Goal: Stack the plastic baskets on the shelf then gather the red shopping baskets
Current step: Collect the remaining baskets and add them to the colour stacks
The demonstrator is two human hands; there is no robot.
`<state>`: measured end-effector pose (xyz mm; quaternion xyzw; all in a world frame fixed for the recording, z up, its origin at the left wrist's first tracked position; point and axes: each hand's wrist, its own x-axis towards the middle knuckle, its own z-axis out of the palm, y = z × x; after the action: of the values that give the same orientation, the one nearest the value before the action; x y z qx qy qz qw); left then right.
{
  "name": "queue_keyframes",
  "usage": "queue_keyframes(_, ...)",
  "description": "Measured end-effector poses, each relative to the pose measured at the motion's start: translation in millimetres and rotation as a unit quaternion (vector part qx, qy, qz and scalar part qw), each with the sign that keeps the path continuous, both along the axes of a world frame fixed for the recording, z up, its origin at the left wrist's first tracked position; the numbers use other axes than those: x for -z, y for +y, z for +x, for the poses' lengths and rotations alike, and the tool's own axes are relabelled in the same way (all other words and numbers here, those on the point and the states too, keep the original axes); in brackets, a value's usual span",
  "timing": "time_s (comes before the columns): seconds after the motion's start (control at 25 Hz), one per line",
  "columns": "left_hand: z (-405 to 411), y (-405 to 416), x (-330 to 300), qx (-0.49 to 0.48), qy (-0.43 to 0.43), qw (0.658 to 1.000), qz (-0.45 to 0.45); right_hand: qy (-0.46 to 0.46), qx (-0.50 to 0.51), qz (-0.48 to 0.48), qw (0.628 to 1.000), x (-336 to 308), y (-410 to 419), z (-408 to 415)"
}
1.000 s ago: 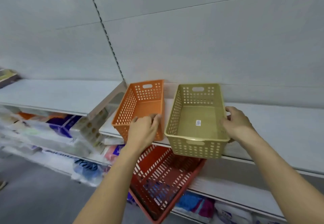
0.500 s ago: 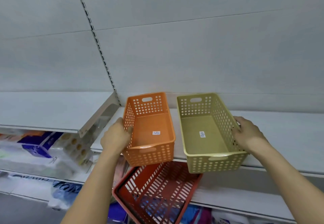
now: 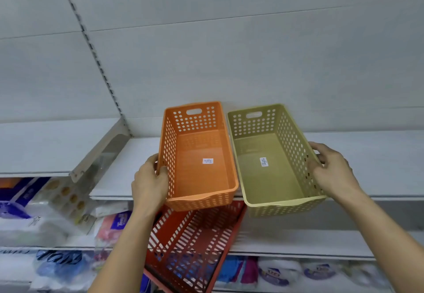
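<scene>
On the shelf (image 3: 128, 178), left to right:
Left hand (image 3: 149, 182): curled around the orange basket (image 3: 199, 155)'s left wall, probably to steer it.
Orange basket: on the shelf, front overhanging, just beside the olive basket (image 3: 273, 162).
Right hand (image 3: 332, 171): clasping the olive basket's right wall; nesting looks next.
Red shopping basket (image 3: 190, 246): tilted below, not yet gathered.
</scene>
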<state>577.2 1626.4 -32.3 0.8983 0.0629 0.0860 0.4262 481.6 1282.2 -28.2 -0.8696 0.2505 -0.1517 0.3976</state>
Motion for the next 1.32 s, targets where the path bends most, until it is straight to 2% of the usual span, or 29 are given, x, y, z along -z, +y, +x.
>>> queue_keyframes(0.2,-37.7,-69.1,-6.9,0.06,-0.03,0.997,-0.028,-0.046,0.059,0.018,0.997,-5.9,-62.5,-57.6)
queue_keyframes(0.56,-141.8,-260.5,-13.4,0.151,-0.061,0.982,-0.092,-0.124,0.127,0.017,0.984,-23.3,-218.5,-222.6)
queue_keyframes(0.96,-274.4,-520.6,-20.9,0.296,-0.059,0.945,-0.125,-0.162,0.264,0.003,0.951,-41.4,-404.9,-433.5)
queue_keyframes(1.16,-311.6,-627.3,-29.5,0.367,-0.05,0.919,-0.136,-0.184,0.324,0.0,0.928,-43.6,-479.3,-498.3)
queue_keyframes(1.32,-332.3,-706.5,-34.4,0.39,-0.045,0.907,-0.152,-0.202,0.329,0.004,0.922,-49.8,-546.9,-526.2)
